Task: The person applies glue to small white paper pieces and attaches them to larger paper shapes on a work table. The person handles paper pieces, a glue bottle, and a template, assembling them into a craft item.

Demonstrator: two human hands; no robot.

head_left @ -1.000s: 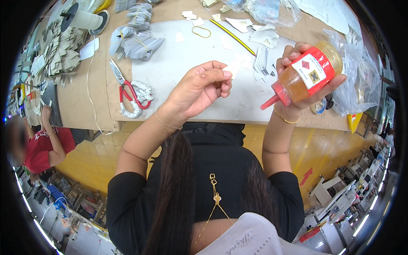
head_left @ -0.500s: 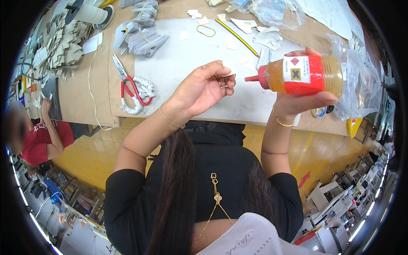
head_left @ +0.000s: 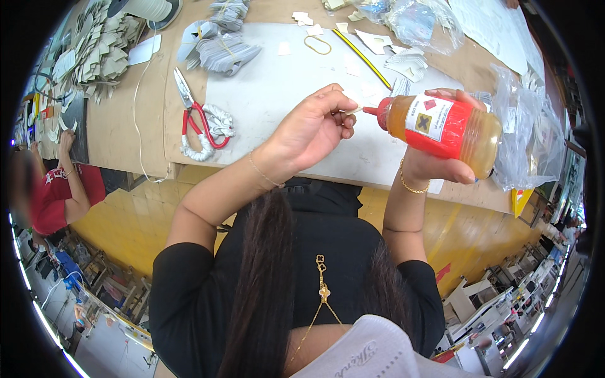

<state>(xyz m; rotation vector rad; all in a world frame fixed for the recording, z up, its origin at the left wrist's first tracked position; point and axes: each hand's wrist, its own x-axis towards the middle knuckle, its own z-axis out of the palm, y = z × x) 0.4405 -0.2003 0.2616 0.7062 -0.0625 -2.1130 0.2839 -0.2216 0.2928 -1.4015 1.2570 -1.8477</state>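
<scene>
My right hand [head_left: 441, 165] is wrapped around a glue bottle [head_left: 435, 126] of clear amber plastic with a red and white label. The bottle lies tilted on its side, its red nozzle [head_left: 370, 111] pointing left. Between thumb and fingers, my left hand [head_left: 309, 129] pinches a small pale piece [head_left: 355, 110], mostly hidden by the fingertips. The nozzle tip meets or nearly meets this piece; whether they touch I cannot tell. Both hands are raised over a white sheet [head_left: 271, 94] on the table.
Red-handled scissors [head_left: 200, 126] lie left of my hands. Behind are bundled grey pieces [head_left: 227, 55], a yellow-black pencil [head_left: 362, 58], a rubber band [head_left: 317, 44] and pale cut pieces [head_left: 406, 63]. A plastic bag [head_left: 529, 126] sits at right. At far left, a person in red [head_left: 69, 195] works.
The bottle has come left and tipped, its nozzle now at the piece in my left hand. My left hand has shifted slightly right. The whole view has turned a little.
</scene>
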